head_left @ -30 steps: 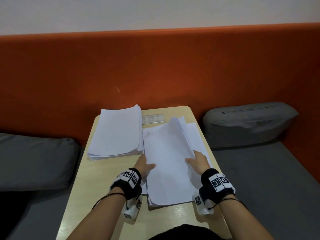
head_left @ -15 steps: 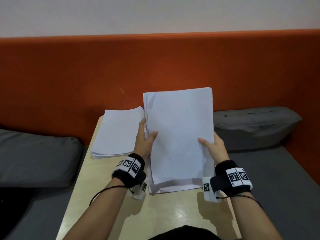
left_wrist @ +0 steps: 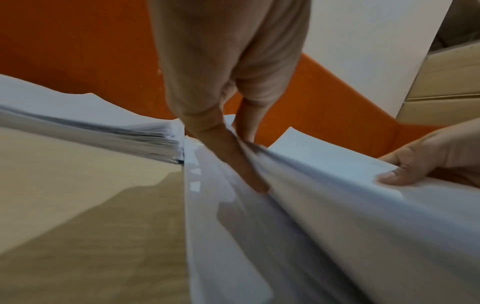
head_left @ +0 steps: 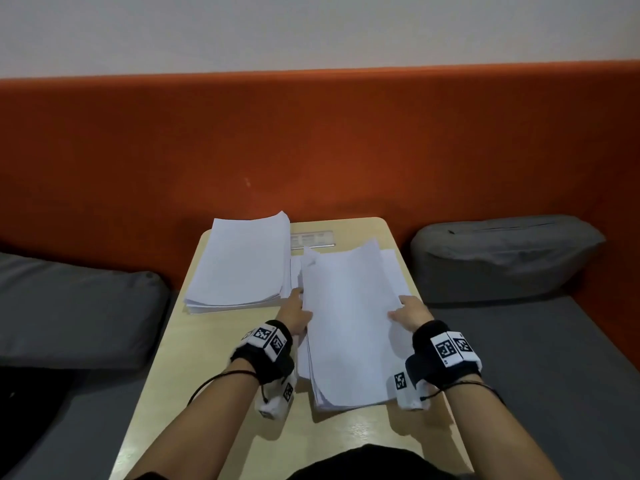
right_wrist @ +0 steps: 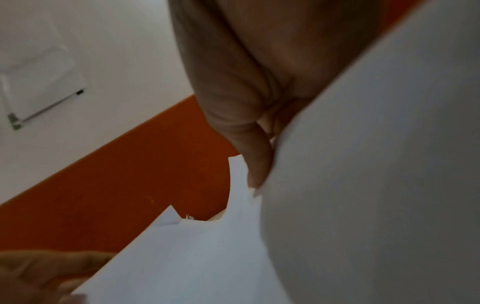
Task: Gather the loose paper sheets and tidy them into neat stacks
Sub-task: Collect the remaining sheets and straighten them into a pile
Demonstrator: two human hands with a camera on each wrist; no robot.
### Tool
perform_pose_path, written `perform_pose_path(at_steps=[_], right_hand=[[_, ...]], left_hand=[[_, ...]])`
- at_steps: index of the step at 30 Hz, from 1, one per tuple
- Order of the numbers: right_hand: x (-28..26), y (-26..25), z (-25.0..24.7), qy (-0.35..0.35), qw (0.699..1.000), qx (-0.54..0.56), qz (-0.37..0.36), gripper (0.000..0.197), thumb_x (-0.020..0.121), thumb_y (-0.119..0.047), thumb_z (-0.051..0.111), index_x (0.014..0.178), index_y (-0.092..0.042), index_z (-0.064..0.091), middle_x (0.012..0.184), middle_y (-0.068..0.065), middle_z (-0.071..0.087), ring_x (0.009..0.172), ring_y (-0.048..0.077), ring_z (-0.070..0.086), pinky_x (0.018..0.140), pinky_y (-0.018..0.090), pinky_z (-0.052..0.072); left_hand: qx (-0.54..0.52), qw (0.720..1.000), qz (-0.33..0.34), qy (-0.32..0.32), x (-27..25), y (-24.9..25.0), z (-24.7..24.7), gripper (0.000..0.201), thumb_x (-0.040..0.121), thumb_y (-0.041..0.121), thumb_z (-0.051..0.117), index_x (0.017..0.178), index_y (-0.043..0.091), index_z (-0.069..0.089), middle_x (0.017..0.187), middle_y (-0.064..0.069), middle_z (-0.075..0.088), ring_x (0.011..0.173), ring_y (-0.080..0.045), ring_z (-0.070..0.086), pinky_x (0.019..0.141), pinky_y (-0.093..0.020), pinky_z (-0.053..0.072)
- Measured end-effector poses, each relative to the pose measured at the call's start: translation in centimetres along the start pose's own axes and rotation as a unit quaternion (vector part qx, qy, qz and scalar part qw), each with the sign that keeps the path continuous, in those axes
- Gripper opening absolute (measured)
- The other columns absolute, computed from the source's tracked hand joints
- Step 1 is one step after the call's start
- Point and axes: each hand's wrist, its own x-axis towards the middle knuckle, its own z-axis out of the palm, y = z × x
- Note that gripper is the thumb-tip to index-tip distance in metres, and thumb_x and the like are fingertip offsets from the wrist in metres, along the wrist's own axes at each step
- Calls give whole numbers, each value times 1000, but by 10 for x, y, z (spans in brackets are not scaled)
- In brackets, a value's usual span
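Between the left hand (head_left: 298,315) and the right hand (head_left: 412,313): the loose bundle of sheets (head_left: 346,323), low over the table (head_left: 221,344), long way pointing to the orange backrest (head_left: 311,140). Neat stack (head_left: 242,261) just beside, nearer the left hand. Both hands pinching the bundle's side edges, thumbs on top, fingers under.

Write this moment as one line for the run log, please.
left hand: holds left edge of paper bundle | right hand: holds right edge | bundle: low over table | finished stack: far left | step: squaring sheets
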Motion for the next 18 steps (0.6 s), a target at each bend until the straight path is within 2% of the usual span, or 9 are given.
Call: perform_pose_path(at_steps=[2, 4, 6, 8, 10, 12, 15, 17, 18], right_hand=[[-3, -7, -7, 40, 997, 36, -54, 35, 89, -5, 51, 123, 1, 54, 128, 18, 57, 117, 31, 53, 94, 30, 41], [-11, -20, -14, 94, 983, 107, -116, 30, 89, -2, 49, 118, -1, 57, 120, 17, 61, 107, 29, 56, 85, 28, 43], [-20, -32, -21, 130, 958, 186, -174, 29, 91, 0, 48, 119, -2, 56, 116, 10, 62, 101, 20, 56, 76, 19, 43], [-27, -42, -25, 143, 929, 260, -223, 30, 92, 1, 48, 122, -3, 52, 113, 6, 60, 101, 15, 55, 76, 14, 43], [-31, -49, -25, 136, 905, 320, -245, 32, 92, -1, 51, 124, -5, 51, 112, 6, 60, 101, 16, 58, 83, 19, 46], [-32, -50, -23, 120, 896, 350, -245, 32, 91, -4, 56, 123, -5, 53, 109, 6, 63, 95, 14, 61, 80, 16, 50], [-33, -49, -22, 99, 894, 364, -242, 31, 88, -7, 61, 118, -3, 57, 102, 4, 66, 91, 12, 63, 75, 14, 52], [-33, -52, -24, 90, 894, 367, -241, 27, 87, -8, 63, 113, -1, 60, 94, 1, 67, 83, 8, 65, 72, 20, 53], [-33, -54, -24, 87, 893, 369, -241, 25, 87, -8, 63, 111, -1, 61, 90, 0, 67, 78, 5, 66, 71, 22, 52]], left_hand=[[-26, 997, 61, 40, -6, 12, -2, 55, 91, -6, 41, 141, 8, 26, 134, -15, 49, 122, -29, 49, 96, -32, 42], [-53, 982, 134, 120, -8, 26, -8, 54, 91, -6, 41, 141, 13, 29, 134, -12, 51, 122, -28, 50, 98, -27, 40], [-93, 959, 199, 177, -9, 40, -13, 53, 91, -4, 42, 139, 16, 30, 131, -8, 52, 119, -29, 53, 101, -36, 43], [-113, 935, 258, 214, -14, 51, -17, 49, 93, 1, 44, 139, 11, 30, 125, 1, 52, 109, -26, 58, 96, -36, 46], [-106, 914, 306, 243, -18, 60, -19, 47, 90, 12, 47, 134, 2, 31, 111, 5, 53, 93, -21, 58, 85, -29, 48], [-105, 903, 325, 259, -22, 66, -19, 51, 87, 20, 47, 129, -5, 33, 96, 6, 50, 84, -15, 53, 78, -24, 47], [-121, 897, 319, 280, -21, 64, -20, 54, 90, 12, 56, 131, -12, 30, 95, 15, 42, 73, 6, 48, 73, -1, 40], [-164, 900, 298, 273, -21, 64, -23, 58, 89, 17, 59, 135, -6, 30, 102, 8, 49, 86, 6, 54, 85, -13, 43], [-181, 898, 292, 274, -21, 65, -25, 59, 88, 22, 58, 135, -3, 34, 107, 3, 52, 96, -5, 56, 90, -22, 44]])
